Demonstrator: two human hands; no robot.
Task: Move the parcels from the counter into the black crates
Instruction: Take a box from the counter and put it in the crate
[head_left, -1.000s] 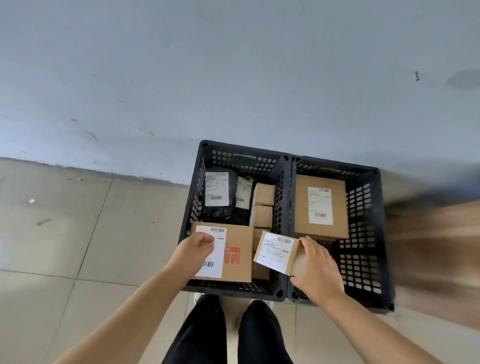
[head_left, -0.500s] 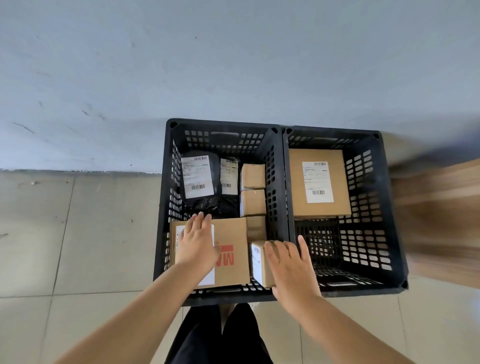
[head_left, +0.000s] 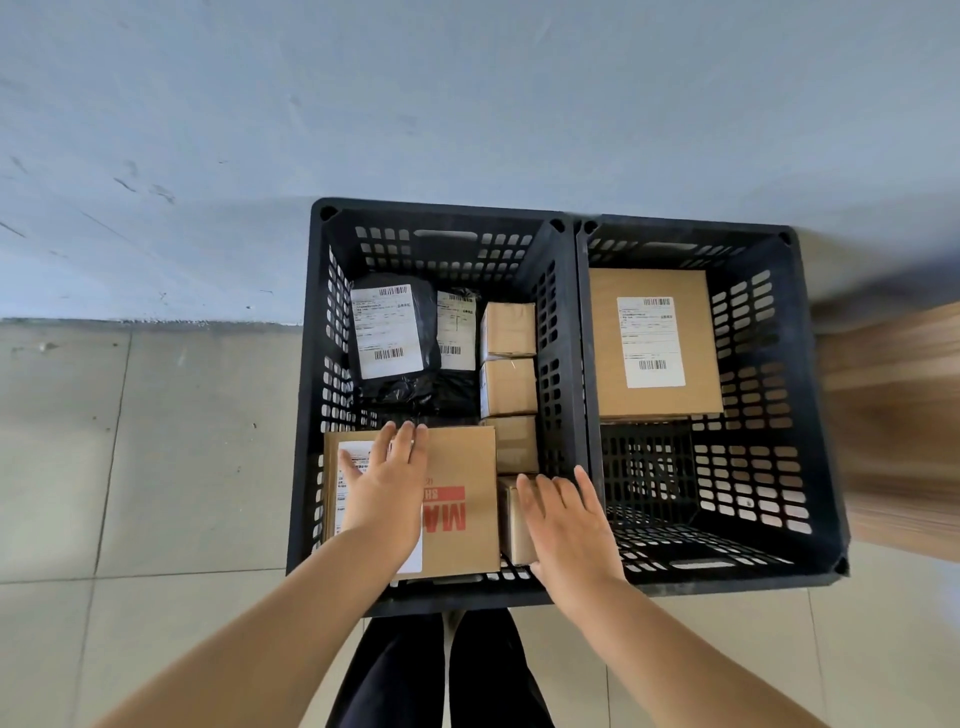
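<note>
Two black crates stand side by side on the floor against the wall. The left crate (head_left: 311, 395) holds a flat cardboard box with red letters (head_left: 462, 499), a small cardboard box (head_left: 511, 525) beside it, several more small boxes and two black mailer bags (head_left: 395, 332). My left hand (head_left: 384, 488) lies flat, fingers straight, on the flat box. My right hand (head_left: 566, 525) hovers with straight fingers over the small box at the crate's near right corner; contact is unclear. The right crate (head_left: 815, 415) holds one large labelled cardboard box (head_left: 654, 343) at its far end.
A grey wall rises right behind the crates. Pale floor tiles (head_left: 156, 457) spread to the left. A blurred wooden surface (head_left: 893, 415) shows at the right edge. My dark trouser legs (head_left: 441, 670) stand just in front of the crates.
A second ago each hand gripped a box above the left crate. Both boxes now lie inside it, and my fingers have straightened over them. The view has moved closer to the crates.
</note>
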